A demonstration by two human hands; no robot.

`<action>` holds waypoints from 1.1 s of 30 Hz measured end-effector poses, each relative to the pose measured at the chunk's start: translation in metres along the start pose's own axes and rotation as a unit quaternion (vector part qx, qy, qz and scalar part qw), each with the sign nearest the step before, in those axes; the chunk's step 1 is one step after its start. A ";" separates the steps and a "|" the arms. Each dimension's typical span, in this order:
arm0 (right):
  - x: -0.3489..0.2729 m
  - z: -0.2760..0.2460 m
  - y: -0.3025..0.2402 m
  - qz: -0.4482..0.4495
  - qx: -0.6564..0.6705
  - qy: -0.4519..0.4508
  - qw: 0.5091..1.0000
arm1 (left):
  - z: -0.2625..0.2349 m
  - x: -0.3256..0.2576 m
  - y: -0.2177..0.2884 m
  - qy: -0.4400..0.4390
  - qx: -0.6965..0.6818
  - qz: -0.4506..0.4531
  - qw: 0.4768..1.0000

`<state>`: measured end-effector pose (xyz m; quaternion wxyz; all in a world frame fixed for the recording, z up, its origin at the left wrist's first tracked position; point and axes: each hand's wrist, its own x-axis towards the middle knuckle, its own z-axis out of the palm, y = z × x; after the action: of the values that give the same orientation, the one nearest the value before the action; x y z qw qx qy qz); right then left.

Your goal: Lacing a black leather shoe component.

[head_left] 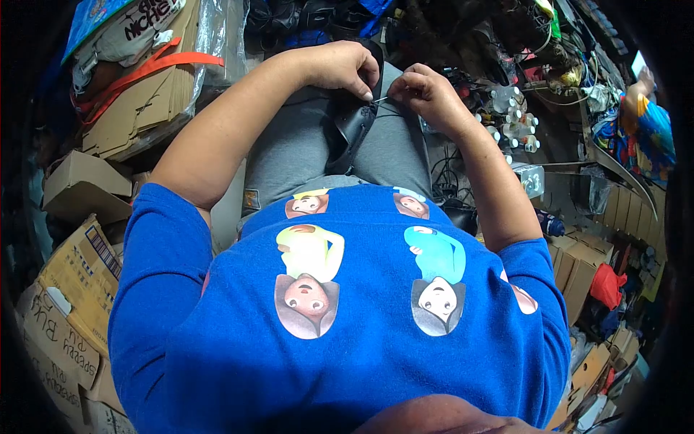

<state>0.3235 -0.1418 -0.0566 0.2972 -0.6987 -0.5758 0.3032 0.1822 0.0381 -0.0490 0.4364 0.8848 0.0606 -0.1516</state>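
Note:
A black leather shoe (353, 129) lies lengthwise between my thighs, over my grey trousers (285, 152). My left hand (347, 66) curls around its far part, with the thumb pressed down on the upper. Just to the right, my right hand (426, 92) is closed in a pinch. A thin, pale needle-like piece (380, 99) runs from its fingertips toward the left thumb and the shoe's edge. It is too small to tell whether it is a needle or thread, and the left fingertips are partly hidden behind the shoe.
Flattened cardboard (141, 108) with an orange strap (144, 76) is stacked at the left, above an open carton (87, 188). Several small clear bottles (517, 126) stand at the right. Beyond my knees sit dark bags (311, 22). Another person's hand (640, 87) shows at the far right.

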 end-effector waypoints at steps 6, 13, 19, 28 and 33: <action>-0.001 0.013 0.002 -0.018 0.029 0.013 0.999 | 0.008 -0.003 -0.017 0.014 -0.112 0.058 0.992; -0.009 0.027 -0.003 -0.070 -0.053 0.073 0.993 | 0.011 -0.009 -0.029 -0.028 -0.229 0.050 0.972; -0.026 0.039 -0.018 -0.068 -0.102 0.108 0.986 | 0.007 -0.014 -0.031 -0.082 -0.216 0.032 0.972; -0.030 0.041 -0.035 -0.079 -0.210 0.094 0.970 | 0.002 -0.011 -0.033 -0.117 -0.139 0.057 0.982; -0.022 0.032 -0.060 -0.088 -0.321 0.022 0.943 | 0.003 -0.012 -0.036 -0.121 -0.153 0.088 0.977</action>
<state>0.2584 -0.1522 -0.0293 0.0949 -0.7103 -0.6949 0.0596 0.1616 0.0582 -0.0739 0.5822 0.7847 -0.0485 -0.2073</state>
